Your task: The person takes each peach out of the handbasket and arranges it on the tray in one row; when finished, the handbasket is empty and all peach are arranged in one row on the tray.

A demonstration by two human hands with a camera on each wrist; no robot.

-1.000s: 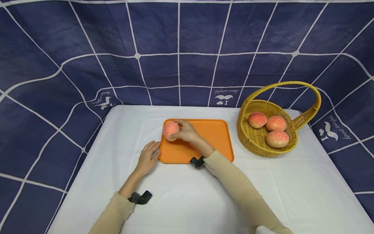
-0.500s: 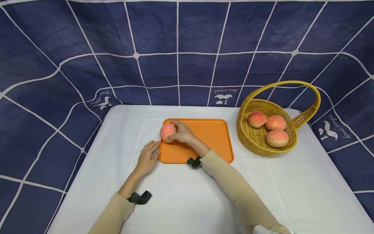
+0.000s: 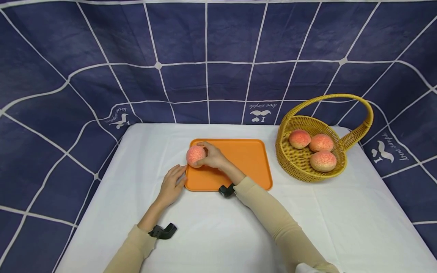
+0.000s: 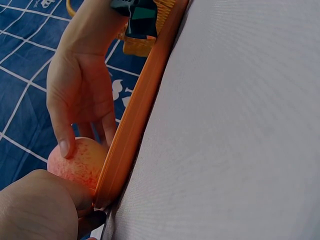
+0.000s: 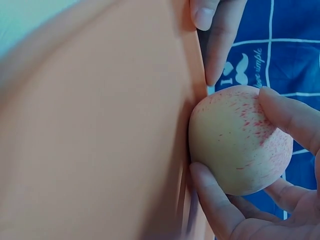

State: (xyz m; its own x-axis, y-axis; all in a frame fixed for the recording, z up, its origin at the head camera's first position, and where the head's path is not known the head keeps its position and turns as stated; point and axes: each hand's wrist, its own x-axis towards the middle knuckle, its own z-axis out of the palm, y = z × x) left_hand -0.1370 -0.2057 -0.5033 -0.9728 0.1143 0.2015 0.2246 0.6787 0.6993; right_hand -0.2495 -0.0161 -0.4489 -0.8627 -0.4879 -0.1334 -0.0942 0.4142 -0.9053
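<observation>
My right hand (image 3: 212, 156) pinches a pink-speckled peach (image 3: 196, 156) at the left rim of the orange tray (image 3: 242, 163). The right wrist view shows the peach (image 5: 240, 140) between thumb and fingers, its pale yellow side against the tray (image 5: 100, 125). My left hand (image 3: 172, 185) lies at the tray's left edge, fingers mostly straight and their tips touching the rim. Seen from the left wrist, the left hand (image 4: 40, 205) is close below the peach (image 4: 80, 162), and part of its fingers is hidden behind the tray's corner.
A yellow wicker basket (image 3: 283, 159) with a tall arched handle stands right of the tray, holding three peaches (image 3: 323, 161). White cloth (image 3: 218, 227) covers the table. Behind and beside it hangs a dark blue curtain (image 3: 232, 79) with white lines.
My right hand has shifted the peach slightly left and toward me, up to the tray's left rim; it has hardly moved in the last half second. The left hand stays in place.
</observation>
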